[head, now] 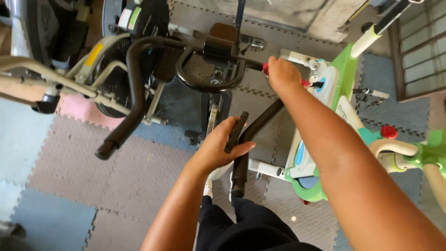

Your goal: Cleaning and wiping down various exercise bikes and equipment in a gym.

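A black exercise bike (139,60) stood on the foam floor mats (69,167), its curved handlebar (134,88) across the top, with a green and white child's tricycle (334,93) just beside it. The right hand (282,74) had its grip clenched on a red-handled tool (304,82) at the handlebar clamp, while the left hand (222,146) grasped a flat black bar (236,132) against the near handlebar end

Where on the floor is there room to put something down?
The foam mat floor lies bare at lower left, bordered by the left handlebar grip above and the left hand beside. It is crowded around the exercise bike and the green and white machine, near the right hand.
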